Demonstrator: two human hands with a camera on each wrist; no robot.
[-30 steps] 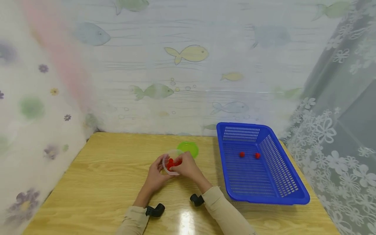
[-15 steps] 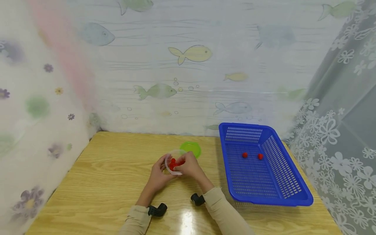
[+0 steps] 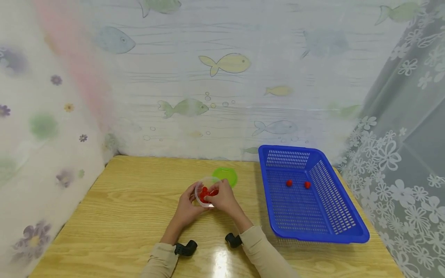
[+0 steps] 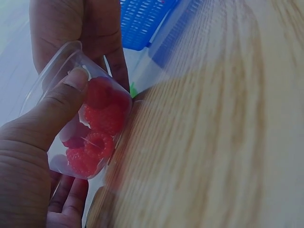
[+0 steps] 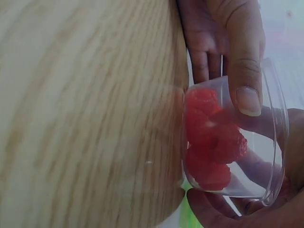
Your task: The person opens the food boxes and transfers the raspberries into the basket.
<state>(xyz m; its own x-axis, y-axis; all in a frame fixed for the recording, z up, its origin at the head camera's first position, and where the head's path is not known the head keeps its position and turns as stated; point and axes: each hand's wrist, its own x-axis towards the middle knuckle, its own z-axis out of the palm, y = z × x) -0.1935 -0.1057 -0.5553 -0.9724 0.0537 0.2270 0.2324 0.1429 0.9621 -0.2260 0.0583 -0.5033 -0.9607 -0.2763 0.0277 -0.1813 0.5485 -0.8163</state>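
A small clear plastic tub [image 3: 208, 181] stands tilted on the table. Inside lie several red raspberries [image 4: 97, 114], bunched at its bottom. My left hand [image 3: 188, 208] grips the tub from the left, its thumb [image 5: 247, 90] pressed against the near wall. My right hand [image 3: 224, 197] reaches over the rim from the right. Its thumb and index finger dip inside and pinch a raspberry [image 5: 228, 142] in the pile; other fingers lie along the tub's outside. Just behind the tub is a bright green round lid [image 3: 226, 177].
A large blue plastic basket [image 3: 267, 216] stands at the right of the wooden table [image 3: 132, 200], with two raspberries, one here [image 3: 289, 183], on its floor. Patterned curtains hang behind and on both sides. A black camera mount sits on each wrist.
The view has shifted slightly. Both hands and the tub stay in place; the right fingers shift only slightly among the raspberries.
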